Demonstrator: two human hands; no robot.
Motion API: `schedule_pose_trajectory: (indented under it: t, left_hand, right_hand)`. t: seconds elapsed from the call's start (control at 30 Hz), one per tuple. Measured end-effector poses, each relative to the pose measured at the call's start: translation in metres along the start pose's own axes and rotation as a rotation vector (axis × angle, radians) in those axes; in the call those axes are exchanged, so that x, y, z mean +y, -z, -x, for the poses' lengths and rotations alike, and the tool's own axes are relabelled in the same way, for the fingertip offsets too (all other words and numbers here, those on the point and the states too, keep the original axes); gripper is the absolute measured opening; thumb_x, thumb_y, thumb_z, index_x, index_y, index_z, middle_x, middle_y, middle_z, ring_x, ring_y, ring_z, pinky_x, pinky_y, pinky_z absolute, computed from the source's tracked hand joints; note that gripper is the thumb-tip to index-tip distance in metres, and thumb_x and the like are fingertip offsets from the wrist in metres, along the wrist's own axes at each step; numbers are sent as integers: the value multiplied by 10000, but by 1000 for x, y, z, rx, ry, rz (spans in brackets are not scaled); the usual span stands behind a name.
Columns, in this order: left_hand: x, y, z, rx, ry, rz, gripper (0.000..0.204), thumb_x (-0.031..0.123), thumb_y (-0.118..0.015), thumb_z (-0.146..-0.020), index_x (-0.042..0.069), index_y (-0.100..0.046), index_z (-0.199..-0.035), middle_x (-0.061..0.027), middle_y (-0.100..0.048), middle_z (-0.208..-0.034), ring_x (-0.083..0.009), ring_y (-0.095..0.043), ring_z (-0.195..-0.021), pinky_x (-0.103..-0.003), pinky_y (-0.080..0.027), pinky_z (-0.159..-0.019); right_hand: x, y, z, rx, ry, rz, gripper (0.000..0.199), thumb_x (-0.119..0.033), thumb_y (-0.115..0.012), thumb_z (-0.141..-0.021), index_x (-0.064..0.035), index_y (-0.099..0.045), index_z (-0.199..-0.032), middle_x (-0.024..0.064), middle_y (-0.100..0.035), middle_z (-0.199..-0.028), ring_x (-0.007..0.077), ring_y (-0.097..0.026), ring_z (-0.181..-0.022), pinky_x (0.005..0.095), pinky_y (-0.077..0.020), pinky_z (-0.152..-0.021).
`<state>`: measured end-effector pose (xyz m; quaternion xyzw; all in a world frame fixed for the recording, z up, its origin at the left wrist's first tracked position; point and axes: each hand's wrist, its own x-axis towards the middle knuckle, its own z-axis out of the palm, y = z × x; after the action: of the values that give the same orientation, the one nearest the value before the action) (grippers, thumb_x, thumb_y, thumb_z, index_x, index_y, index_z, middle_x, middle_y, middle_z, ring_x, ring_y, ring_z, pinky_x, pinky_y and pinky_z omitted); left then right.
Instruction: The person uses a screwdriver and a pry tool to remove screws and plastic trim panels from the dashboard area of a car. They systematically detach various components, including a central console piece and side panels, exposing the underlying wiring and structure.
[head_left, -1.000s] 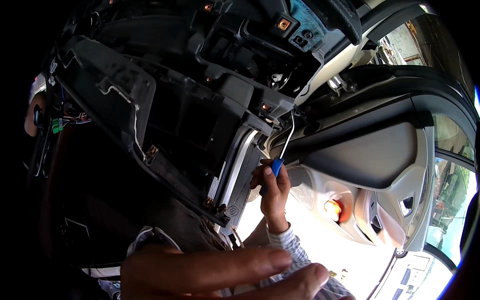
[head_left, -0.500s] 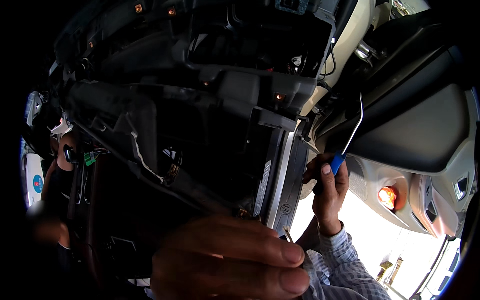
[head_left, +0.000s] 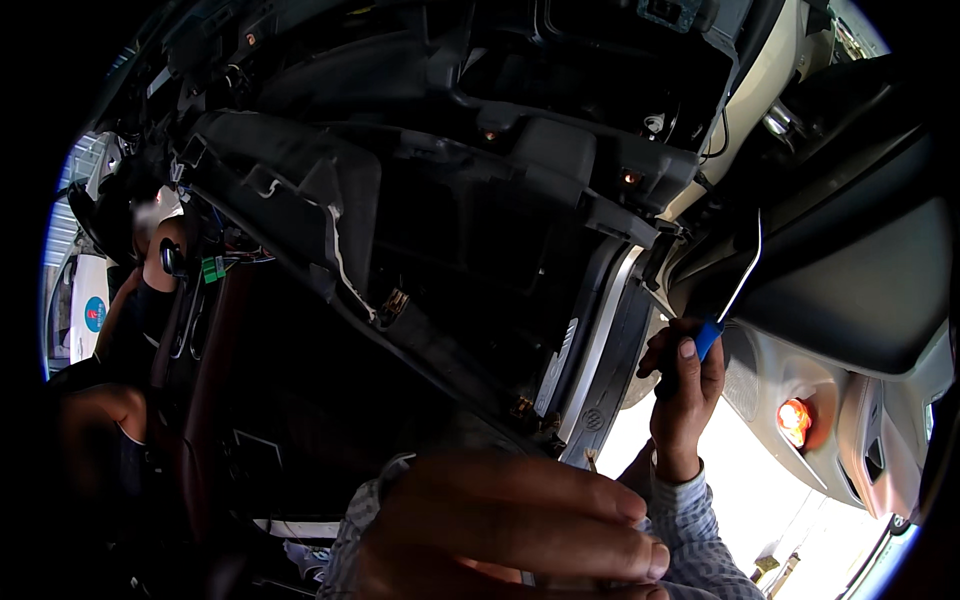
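Note:
My right hand (head_left: 688,400) is closed around the blue and black handle of a pry tool (head_left: 742,282), at the right of the view. The tool's slim metal shaft points up and bends near its tip, in front of the open car door (head_left: 830,270). Close to the camera at the bottom, my left hand (head_left: 510,520) is large and somewhat blurred. Its fingers reach to the right, slightly curved, and I see nothing held in them; the thumb is hidden. Just above these fingers a small pale tip (head_left: 591,460) shows against the door sill (head_left: 600,400).
A stripped dark dashboard frame (head_left: 440,160) spans the upper middle. A green connector (head_left: 213,269) with wires hangs at its left. Further left, another person's arm (head_left: 105,415) shows. An orange-red object (head_left: 795,422) sits in the door's lower pocket.
The dashboard and door sill have shifted right in the view, and the dashboard's left part sits lower. Both hands appear farther right. My right hand keeps hold of the pry tool.

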<state>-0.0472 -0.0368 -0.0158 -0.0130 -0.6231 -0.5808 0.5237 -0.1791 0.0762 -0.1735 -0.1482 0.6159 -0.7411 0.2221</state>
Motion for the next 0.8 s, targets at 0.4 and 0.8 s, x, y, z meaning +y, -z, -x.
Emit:
schedule_pose_trajectory:
  t: [0.4,0.8]
  left_hand:
    - [-26,41,-4,-239,230,7,147,1,-570,-865,12,-664,-976,-146,-656,-930,-239,-645,-882,-339,-547,-783]
    - [-47,38,-24,-368,167,-840,446,112,-596,-882,5,-558,-1313,-199,-447,-1425,-428,-330,-1383,-507,-303,-1100]
  right_hand:
    - [-11,-28,-8,74,112,7,289,-272,-550,-982,-1,-548,-1081,113,-632,-925,167,-626,-768,299,-522,-644]
    - [-35,-70,-34,-4,513,-113,321,-239,-502,-992,49,-466,-1130,284,-527,-1261,339,-522,-1215,477,-378,-1063]
